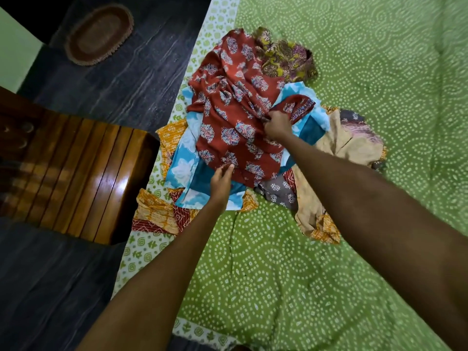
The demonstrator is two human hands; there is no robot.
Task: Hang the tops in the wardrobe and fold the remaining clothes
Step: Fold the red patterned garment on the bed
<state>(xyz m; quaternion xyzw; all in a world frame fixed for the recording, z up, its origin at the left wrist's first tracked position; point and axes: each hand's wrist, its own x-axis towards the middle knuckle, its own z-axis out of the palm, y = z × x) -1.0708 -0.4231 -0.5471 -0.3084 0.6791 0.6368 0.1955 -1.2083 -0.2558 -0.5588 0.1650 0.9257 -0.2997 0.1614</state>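
A heap of clothes lies on the bed. On top is a rust-red printed top (pixel 233 107), spread across the pile. My right hand (pixel 277 125) grips a bunch of its cloth near one sleeve. My left hand (pixel 221 182) reaches to the top's lower hem, its fingertips touching the edge. Under the red top lie a blue-and-white garment (pixel 184 171), an orange printed piece (pixel 157 211), a beige piece (pixel 336 145), a grey printed piece (pixel 278 192) and an olive-and-purple piece (pixel 286 59).
The bed carries a green dotted sheet (pixel 354 72) with a white patterned border (pixel 141 252) along its left edge. A polished wooden piece of furniture (pixel 83 173) stands close to the bed's left side. An oval brown mat (pixel 98 34) lies on the dark floor.
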